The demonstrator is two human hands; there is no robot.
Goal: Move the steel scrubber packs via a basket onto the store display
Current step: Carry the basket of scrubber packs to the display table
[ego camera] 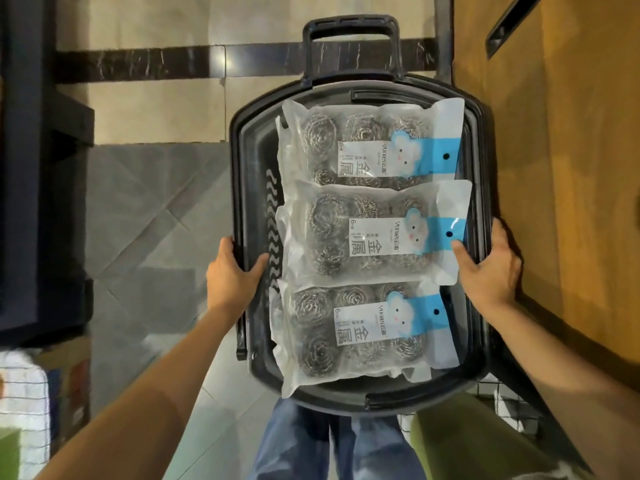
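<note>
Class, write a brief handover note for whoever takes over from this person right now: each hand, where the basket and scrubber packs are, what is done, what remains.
Left hand grips the left rim of the basket.
Right hand grips the right rim, thumb against the middle pack.
The basket is held up in front of the person. Three packs lie on top in a row: far pack, middle pack, near pack.
Done: packs loaded into the basket.
Left: carry it to the store display and set the packs out.

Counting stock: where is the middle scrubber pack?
Head view: the middle pack lies in the black basket between the far pack and near pack, blue end by the right hand.
</note>
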